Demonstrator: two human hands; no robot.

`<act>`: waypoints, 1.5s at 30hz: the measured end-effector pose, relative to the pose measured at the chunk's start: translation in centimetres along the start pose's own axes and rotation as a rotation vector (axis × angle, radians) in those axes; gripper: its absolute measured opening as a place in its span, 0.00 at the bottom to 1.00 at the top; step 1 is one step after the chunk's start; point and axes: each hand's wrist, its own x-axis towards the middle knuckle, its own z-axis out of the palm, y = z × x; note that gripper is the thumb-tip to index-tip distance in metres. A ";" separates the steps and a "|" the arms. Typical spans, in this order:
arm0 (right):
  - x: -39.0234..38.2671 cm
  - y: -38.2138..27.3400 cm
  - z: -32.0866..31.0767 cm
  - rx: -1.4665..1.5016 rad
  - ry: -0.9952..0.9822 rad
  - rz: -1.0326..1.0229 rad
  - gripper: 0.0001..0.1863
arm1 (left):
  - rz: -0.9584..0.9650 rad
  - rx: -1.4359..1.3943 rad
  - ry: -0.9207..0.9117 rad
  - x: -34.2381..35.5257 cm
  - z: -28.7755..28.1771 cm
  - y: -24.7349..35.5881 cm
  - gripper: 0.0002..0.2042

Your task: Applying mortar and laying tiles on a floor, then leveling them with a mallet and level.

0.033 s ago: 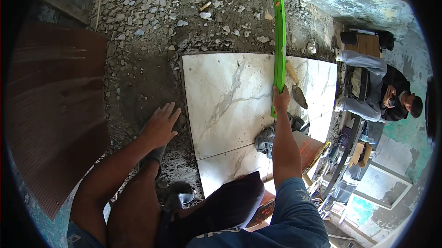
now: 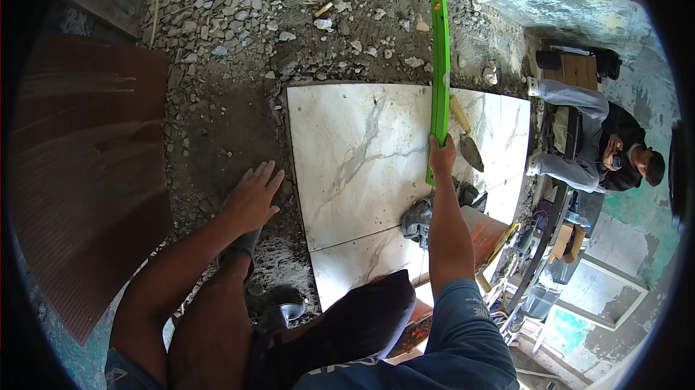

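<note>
My right hand (image 2: 442, 155) is closed round the near end of a long green spirit level (image 2: 440, 57). The level runs away from me over large white marbled floor tiles (image 2: 347, 151), and its far end reaches past them over the rubble. Just right of it a trowel (image 2: 472, 153) with a wooden handle lies on the tiles. My left hand (image 2: 250, 198) is flat with fingers spread, left of the tiles' edge over the dark mortar bed (image 2: 217, 137). It holds nothing; whether the palm touches the ground I cannot tell.
Broken stones (image 2: 217, 14) cover the ground at the far left. A brown corrugated sheet (image 2: 94, 173) stands along the left. A dark crumpled cloth (image 2: 416, 222) lies on the tiles by my right forearm. At the right a seated person (image 2: 615, 137) holds a small device, feet near the tiles' edge.
</note>
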 end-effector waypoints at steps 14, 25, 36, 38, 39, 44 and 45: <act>-0.1 -0.3 -0.2 -0.002 -0.022 0.037 0.18 | -0.001 0.063 -0.010 -0.1 -0.3 0.1 0.38; -4.7 -3.2 -1.0 0.142 0.038 0.012 0.16 | 0.008 0.055 0.020 -0.4 0.0 -0.3 0.38; -22.1 -13.9 2.2 0.273 -0.178 -0.050 0.16 | 0.030 0.110 0.082 -0.6 0.7 0.2 0.37; -23.5 -15.0 3.1 0.242 -0.212 -0.044 0.17 | 0.022 0.156 0.096 -0.5 0.7 0.6 0.37; -24.0 -15.3 3.4 0.261 -0.217 -0.056 0.17 | 0.024 0.181 0.101 -0.4 0.7 0.8 0.36; -24.8 -15.5 3.6 0.221 -0.215 -0.124 0.17 | 0.104 0.209 0.187 1.0 0.1 1.4 0.34; -24.8 -15.3 3.4 0.215 -0.215 -0.116 0.18 | 0.156 0.197 0.200 1.4 0.0 1.5 0.34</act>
